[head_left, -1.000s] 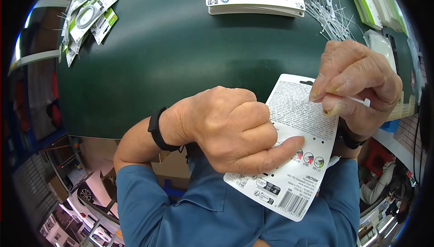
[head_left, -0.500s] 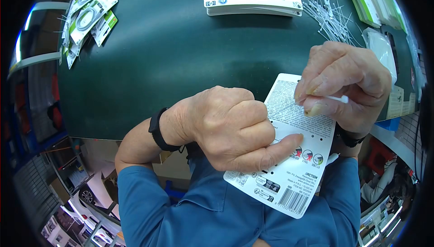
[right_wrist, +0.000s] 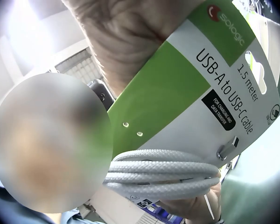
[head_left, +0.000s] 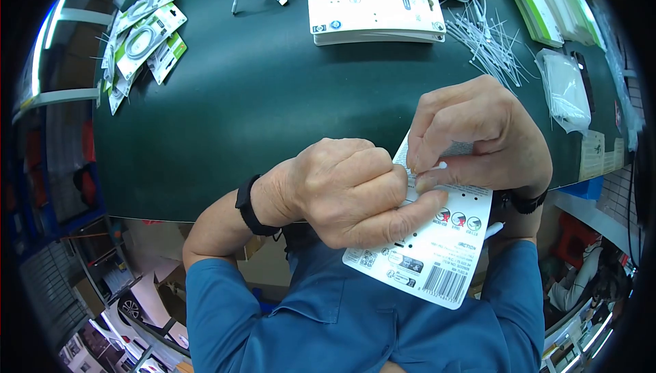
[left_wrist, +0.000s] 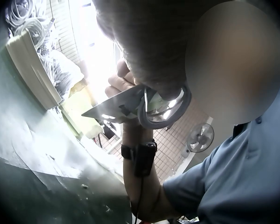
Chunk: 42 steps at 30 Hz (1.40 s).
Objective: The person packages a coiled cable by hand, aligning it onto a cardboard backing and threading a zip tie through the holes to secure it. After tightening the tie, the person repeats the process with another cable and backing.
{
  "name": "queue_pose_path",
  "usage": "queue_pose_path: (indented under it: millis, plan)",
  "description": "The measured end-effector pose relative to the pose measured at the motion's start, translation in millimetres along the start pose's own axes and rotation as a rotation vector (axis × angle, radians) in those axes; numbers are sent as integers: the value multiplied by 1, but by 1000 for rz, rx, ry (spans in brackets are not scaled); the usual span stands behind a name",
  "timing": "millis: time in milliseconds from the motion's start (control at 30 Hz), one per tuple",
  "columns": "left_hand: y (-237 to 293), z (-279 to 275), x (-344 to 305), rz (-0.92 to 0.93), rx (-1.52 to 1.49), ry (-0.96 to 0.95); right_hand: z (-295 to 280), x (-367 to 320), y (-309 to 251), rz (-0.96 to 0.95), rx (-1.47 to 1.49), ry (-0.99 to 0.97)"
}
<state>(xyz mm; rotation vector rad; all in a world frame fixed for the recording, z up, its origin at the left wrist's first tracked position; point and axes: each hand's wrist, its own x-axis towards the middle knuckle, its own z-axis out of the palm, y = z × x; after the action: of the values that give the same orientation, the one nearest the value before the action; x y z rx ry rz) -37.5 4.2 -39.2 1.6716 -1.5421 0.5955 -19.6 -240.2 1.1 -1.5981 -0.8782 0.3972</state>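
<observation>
The left hand [head_left: 355,194] firmly gripped a flat white card [head_left: 437,264] while, at two o'clock, the right hand [head_left: 478,130] pinched a white plastic tie [head_left: 443,165], best pulled straight.

From here my head view is bright and crisp in the middle, bowed and black at its rim. My left wrist view has blown-out glare and a dark underside to the hand; my right shows white light top left. Blurred ovals mask both.

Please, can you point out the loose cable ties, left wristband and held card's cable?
Loose cable ties [head_left: 493,48]: head view, pile's middle.
Left wristband [head_left: 247,207]: head view, the strap.
Held card's cable [right_wrist: 164,167]: right wrist view, a middle strand.
</observation>
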Motion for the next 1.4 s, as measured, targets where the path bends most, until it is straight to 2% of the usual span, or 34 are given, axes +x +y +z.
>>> queue_pose_path:
  millis: [167,267,300,400,433,467,533,600,667,733,800,867,967,1000,1200,1400]
  plan:
    - [-1,-1,0,-24,46,54,-6,8,-1,-1,-78,-30]
    - [-2,-9,2,-62,42,-21,-7,11,-6,62,-73,22]
    - [-4,-7,0,-83,32,9,-9,13,-11,88,-97,39]
    - [-6,-9,2,-245,29,28,0,17,6,18,188,459]
    - [-8,-9,2,-304,-6,65,-3,18,6,-18,59,637]
    - [-15,3,-1,-323,-30,235,-8,18,7,-57,-70,811]
    - [-18,-5,-3,-478,28,253,-18,9,19,-255,-63,964]
    - [-27,-9,3,-471,321,222,-17,4,16,-419,-60,1041]
    - [-36,-6,11,-655,110,430,-2,10,10,-554,-246,955]
    - [-43,6,22,-951,-668,835,12,15,-5,-575,-645,698]
    - [-46,7,33,-990,-672,887,26,22,-2,-534,-831,551]
    - [-45,11,41,-1029,-743,949,35,31,9,-521,-958,555]
    - [-52,27,35,-865,-759,992,36,34,27,-545,-1058,600]
    - [-51,29,34,-863,-765,986,35,34,31,-561,-1075,620]
    - [-47,41,30,-906,-788,1017,35,32,41,-522,-1111,652]
    - [-48,40,27,-965,-783,1018,37,32,39,-594,-906,596]
